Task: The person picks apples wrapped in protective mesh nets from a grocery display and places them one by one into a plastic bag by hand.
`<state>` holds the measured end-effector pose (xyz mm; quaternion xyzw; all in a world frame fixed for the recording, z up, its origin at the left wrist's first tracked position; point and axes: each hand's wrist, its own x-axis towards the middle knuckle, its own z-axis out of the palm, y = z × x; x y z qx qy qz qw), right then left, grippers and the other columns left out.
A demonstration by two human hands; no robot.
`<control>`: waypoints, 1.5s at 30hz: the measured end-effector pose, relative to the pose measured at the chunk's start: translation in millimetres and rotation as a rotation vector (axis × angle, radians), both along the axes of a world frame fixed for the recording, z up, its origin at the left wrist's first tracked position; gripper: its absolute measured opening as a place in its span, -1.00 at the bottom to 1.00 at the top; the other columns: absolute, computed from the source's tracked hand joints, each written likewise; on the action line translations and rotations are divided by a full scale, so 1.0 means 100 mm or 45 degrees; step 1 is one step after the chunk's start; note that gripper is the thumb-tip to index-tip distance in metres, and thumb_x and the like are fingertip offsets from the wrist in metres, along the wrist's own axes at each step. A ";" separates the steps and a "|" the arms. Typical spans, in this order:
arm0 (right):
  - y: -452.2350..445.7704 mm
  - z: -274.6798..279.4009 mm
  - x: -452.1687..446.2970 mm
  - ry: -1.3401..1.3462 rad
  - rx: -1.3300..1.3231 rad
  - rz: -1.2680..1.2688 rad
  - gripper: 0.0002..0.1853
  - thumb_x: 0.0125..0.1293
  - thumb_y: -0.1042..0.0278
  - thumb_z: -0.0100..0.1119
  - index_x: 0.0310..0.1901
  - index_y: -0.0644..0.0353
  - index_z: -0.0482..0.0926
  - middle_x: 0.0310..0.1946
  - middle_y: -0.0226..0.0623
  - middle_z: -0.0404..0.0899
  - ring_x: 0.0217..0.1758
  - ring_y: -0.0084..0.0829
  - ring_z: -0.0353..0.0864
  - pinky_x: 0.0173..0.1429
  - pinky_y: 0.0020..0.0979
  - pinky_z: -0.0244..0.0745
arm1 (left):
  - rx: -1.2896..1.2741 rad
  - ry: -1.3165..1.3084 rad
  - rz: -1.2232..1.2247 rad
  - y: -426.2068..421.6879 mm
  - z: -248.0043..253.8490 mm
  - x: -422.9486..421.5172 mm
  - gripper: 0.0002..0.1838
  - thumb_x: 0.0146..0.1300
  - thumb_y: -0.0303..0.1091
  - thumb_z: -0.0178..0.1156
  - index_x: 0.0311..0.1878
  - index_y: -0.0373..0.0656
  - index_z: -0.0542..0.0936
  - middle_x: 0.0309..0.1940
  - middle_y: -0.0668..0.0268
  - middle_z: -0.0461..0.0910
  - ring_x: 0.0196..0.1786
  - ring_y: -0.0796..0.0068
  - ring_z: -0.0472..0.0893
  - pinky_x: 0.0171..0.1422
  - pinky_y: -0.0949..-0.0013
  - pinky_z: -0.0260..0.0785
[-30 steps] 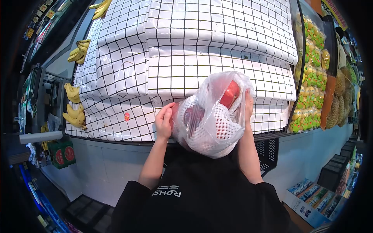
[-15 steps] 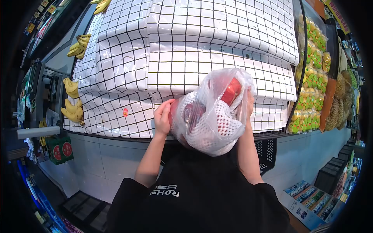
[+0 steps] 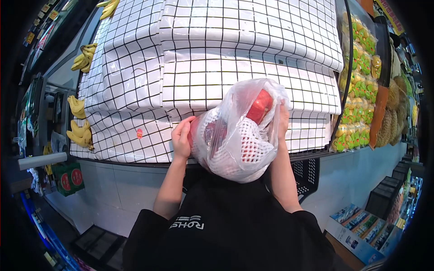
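Note:
A clear plastic bag (image 3: 233, 131) bulges in front of my body, at the front edge of the checked display surface. Inside it are round red fruits (image 3: 259, 106), some in white foam nets (image 3: 253, 147); their exact kind is hard to tell. My left hand (image 3: 182, 137) is closed against the bag's left side, beside a red fruit there. At the opposite side, my right hand (image 3: 284, 121) grips the bag near its opening, with its fingers partly hidden behind the plastic.
A white cloth with black checks (image 3: 203, 86) covers the stepped stand. Bunches of bananas (image 3: 80, 134) lie along its left edge. Packaged yellow fruit (image 3: 357, 108) stands to the right behind a dark divider. A black perforated crate (image 3: 307, 176) is below the front edge.
The view has shifted a little, so the stand, bag and hands appear slightly further left. Both hands keep nearly the same hold on the bag.

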<state>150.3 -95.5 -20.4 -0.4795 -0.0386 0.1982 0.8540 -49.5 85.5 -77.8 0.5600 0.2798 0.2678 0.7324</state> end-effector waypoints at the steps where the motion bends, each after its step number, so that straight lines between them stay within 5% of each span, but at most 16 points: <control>1: -0.04 -0.04 0.02 -0.037 -0.019 0.048 -0.61 0.59 0.18 -0.22 -0.09 0.26 0.59 -0.21 -0.36 0.66 -0.22 -0.63 0.61 -0.15 -0.55 0.52 | -0.024 -0.006 -0.001 0.01 -0.02 -0.01 -0.63 0.47 -0.28 -0.04 0.02 -0.42 0.58 -0.10 0.26 0.62 -0.05 0.54 0.54 0.10 0.50 0.35; 11: -0.05 -0.05 0.01 -0.067 0.023 0.043 -0.60 0.59 0.18 -0.23 -0.06 0.30 0.57 -0.22 -0.34 0.67 -0.21 -0.60 0.63 -0.13 -0.53 0.54 | -0.100 -0.051 -0.018 0.01 -0.04 -0.01 -0.63 0.47 -0.28 -0.04 0.03 -0.43 0.57 -0.09 0.25 0.62 -0.04 0.53 0.54 0.10 0.49 0.35; 18: -0.04 0.02 -0.01 -0.024 0.053 0.051 -0.55 0.59 0.07 -0.26 -0.14 0.26 0.55 -0.40 -0.25 0.65 -0.53 -0.49 0.62 -0.45 -0.51 0.55 | -0.079 -0.032 -0.042 0.02 -0.05 -0.01 -0.62 0.47 -0.26 -0.03 0.05 -0.42 0.56 -0.09 0.26 0.62 -0.04 0.54 0.54 0.09 0.51 0.35; 26: -0.02 0.08 -0.02 0.031 0.077 -0.077 -0.51 0.57 0.01 -0.25 -0.05 0.31 0.54 -0.37 -0.23 0.64 -0.52 -0.52 0.61 -0.44 -0.49 0.57 | 0.057 0.111 -0.203 0.07 0.00 -0.01 -0.55 0.47 -0.22 -0.01 0.20 -0.41 0.49 -0.03 0.25 0.60 -0.01 0.57 0.52 0.11 0.53 0.34; 29: -0.08 0.15 -0.02 0.054 0.061 0.010 -0.47 0.58 0.00 -0.27 0.03 0.38 0.52 -0.25 -0.15 0.64 -0.32 -0.45 0.67 -0.26 -0.43 0.62 | 0.097 0.149 -0.213 0.07 0.01 -0.03 -0.55 0.48 -0.22 -0.02 0.22 -0.40 0.48 -0.03 0.26 0.60 -0.02 0.58 0.52 0.10 0.53 0.34; 31: -0.04 0.31 -0.04 -0.098 0.067 -0.082 -0.45 0.58 0.01 -0.28 0.07 0.44 0.50 -0.09 -0.03 0.62 -0.05 -0.31 0.65 0.05 -0.29 0.59 | 0.109 0.115 -0.193 0.04 0.02 -0.01 -0.56 0.49 -0.22 -0.02 0.21 -0.40 0.49 -0.05 0.28 0.61 -0.05 0.60 0.51 0.06 0.55 0.34; 35: -0.05 0.39 0.01 -0.216 0.111 0.014 -0.44 0.58 0.04 -0.29 0.07 0.47 0.49 0.05 0.08 0.58 0.10 -0.19 0.58 0.27 -0.14 0.44 | 0.032 0.112 -0.206 0.06 -0.11 -0.03 -0.57 0.50 -0.23 -0.04 0.20 -0.40 0.50 -0.12 0.32 0.61 -0.12 0.65 0.51 -0.02 0.58 0.34; 40: -0.05 0.39 0.02 -0.165 0.137 0.028 -0.42 0.58 0.02 -0.29 0.03 0.46 0.54 -0.02 0.02 0.61 0.02 -0.25 0.62 0.18 -0.22 0.52 | 0.014 0.067 -0.165 0.04 -0.08 -0.02 -0.57 0.50 -0.24 -0.04 0.19 -0.41 0.50 -0.13 0.31 0.62 -0.13 0.64 0.52 0.00 0.58 0.34; 45: -0.07 0.24 0.04 0.123 0.206 0.004 -0.39 0.57 -0.05 -0.30 -0.01 0.42 0.59 -0.23 -0.18 0.65 -0.22 -0.43 0.64 -0.11 -0.41 0.57 | 0.032 0.081 -0.153 0.04 -0.07 -0.02 -0.57 0.50 -0.24 -0.05 0.18 -0.43 0.51 -0.06 0.24 0.63 -0.05 0.57 0.54 0.07 0.54 0.35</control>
